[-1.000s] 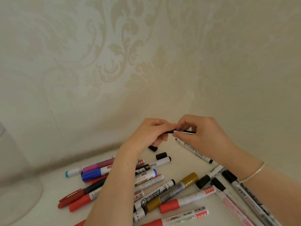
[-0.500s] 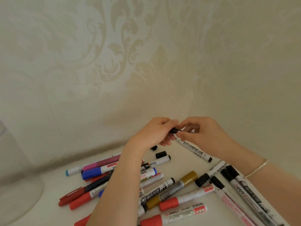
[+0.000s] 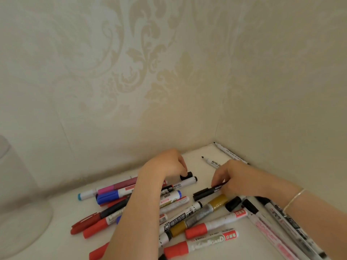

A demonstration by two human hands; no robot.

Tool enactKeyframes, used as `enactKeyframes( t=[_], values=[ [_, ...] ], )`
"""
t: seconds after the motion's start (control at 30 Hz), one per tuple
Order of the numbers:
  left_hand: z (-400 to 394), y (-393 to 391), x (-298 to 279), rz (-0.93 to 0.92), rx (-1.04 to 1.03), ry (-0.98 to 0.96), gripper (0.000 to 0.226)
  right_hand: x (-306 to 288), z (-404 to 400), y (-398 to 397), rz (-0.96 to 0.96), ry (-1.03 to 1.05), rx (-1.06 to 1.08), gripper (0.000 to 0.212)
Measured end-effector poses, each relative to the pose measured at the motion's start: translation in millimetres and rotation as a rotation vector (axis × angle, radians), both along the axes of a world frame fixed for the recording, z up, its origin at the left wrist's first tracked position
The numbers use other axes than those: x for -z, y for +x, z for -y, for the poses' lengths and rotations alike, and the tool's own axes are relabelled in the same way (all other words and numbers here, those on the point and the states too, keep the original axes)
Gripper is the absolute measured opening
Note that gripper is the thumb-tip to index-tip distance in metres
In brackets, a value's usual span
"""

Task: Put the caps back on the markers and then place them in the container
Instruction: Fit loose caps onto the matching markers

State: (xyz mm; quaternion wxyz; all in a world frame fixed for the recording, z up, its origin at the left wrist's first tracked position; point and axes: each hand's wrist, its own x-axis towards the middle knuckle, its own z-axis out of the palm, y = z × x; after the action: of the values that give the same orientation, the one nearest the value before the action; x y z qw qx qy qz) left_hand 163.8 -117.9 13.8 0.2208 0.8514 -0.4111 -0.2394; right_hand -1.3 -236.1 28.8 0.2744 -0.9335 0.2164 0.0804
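Many markers (image 3: 212,225) with red, blue, black and gold caps lie in a loose pile on the white surface. My right hand (image 3: 242,178) grips a thin black marker (image 3: 207,192) by its rear end, its black cap on, low over the pile. My left hand (image 3: 167,166) reaches down with curled fingers and pinches a loose black cap (image 3: 186,175) lying beside a white marker. An uncapped white marker (image 3: 211,161) lies just behind my right hand. The translucent container (image 3: 20,207) stands at the far left.
Patterned walls close the corner behind and to the right. A thin marker (image 3: 230,153) lies along the right wall. Several long markers (image 3: 281,228) lie under my right forearm. A bare strip of surface separates the container from the pile.
Both hands came down from mid-air to the surface. My right hand brought the capped black marker down onto the pile, and my left hand let it go and moved to the loose black cap.
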Motion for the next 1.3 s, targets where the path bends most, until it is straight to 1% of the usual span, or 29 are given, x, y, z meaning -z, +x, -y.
enactKeyframes(
  t=[0.13, 0.2, 0.27, 0.3, 0.33, 0.4, 0.47, 0.53, 0.57, 0.6, 0.7, 0.77, 0.83, 0.9, 0.97, 1.03, 1.1, 1.17, 1.23, 1.3],
  values=[
    [0, -3, 0, -0.006, 0.048, 0.023, 0.018, 8, -9, 5, 0.002, -0.079, -0.053, 0.025],
    [1, -5, -2, -0.009, 0.061, 0.031, 0.018, 9, -1, 11, 0.092, -0.087, 0.047, 0.024],
    [1, -5, -3, -0.012, 0.066, 0.033, 0.018, 12, 15, 18, 0.215, -0.163, 0.220, 0.023],
    [1, -5, -3, -0.006, 0.066, 0.030, 0.017, 15, 24, 22, 0.241, -0.206, 0.283, 0.022],
    [1, -4, -3, 0.006, 0.064, 0.026, 0.017, 20, 31, 24, 0.223, -0.245, 0.315, 0.025],
    [2, -3, -2, 0.039, 0.044, 0.011, 0.018, 31, 39, 28, 0.094, -0.328, 0.307, 0.036],
    [2, -3, 0, 0.066, 0.011, -0.006, 0.020, 44, 41, 32, 0.022, -0.425, 0.286, 0.033],
    [3, -4, 2, 0.071, -0.004, -0.021, 0.022, 50, 41, 37, 0.041, -0.462, 0.274, 0.027],
    [3, -4, 3, 0.064, -0.002, -0.024, 0.023, 51, 41, 39, 0.078, -0.445, 0.280, 0.024],
    [4, -5, 4, 0.057, 0.002, -0.023, 0.023, 48, 40, 40, 0.148, -0.380, 0.313, 0.022],
    [7, -6, 7, 0.058, 0.012, -0.017, 0.022, 25, 36, 38, 0.425, 0.005, 0.447, 0.014],
    [9, -7, 8, 0.060, 0.008, -0.013, 0.020, 6, 31, 33, 0.485, 0.238, 0.496, 0.011],
    [9, -6, 10, 0.062, 0.013, -0.011, 0.020, -5, 24, 29, 0.498, 0.366, 0.488, 0.014],
    [9, -7, 11, 0.060, 0.024, -0.023, 0.022, -10, 19, 27, 0.495, 0.383, 0.466, 0.016],
    [9, -8, 10, 0.050, 0.026, -0.079, 0.021, -13, 13, 27, 0.495, 0.375, 0.443, 0.016],
    [9, -8, 6, -0.004, 0.001, -0.220, 0.023, -12, 10, 28, 0.506, 0.355, 0.405, 0.014],
    [6, -6, -3, -0.114, -0.040, -0.399, 0.026, -12, 8, 27, 0.534, 0.346, 0.353, 0.011],
    [1, -3, -9, -0.212, -0.057, -0.564, 0.022, -12, 7, 25, 0.574, 0.330, 0.304, 0.009],
    [-4, -1, -14, -0.269, -0.073, -0.682, 0.022, -15, 5, 23, 0.624, 0.309, 0.268, 0.009],
    [-7, -1, -16, -0.288, -0.084, -0.746, 0.025, -17, 3, 22, 0.675, 0.285, 0.252, 0.009]
  ],
)
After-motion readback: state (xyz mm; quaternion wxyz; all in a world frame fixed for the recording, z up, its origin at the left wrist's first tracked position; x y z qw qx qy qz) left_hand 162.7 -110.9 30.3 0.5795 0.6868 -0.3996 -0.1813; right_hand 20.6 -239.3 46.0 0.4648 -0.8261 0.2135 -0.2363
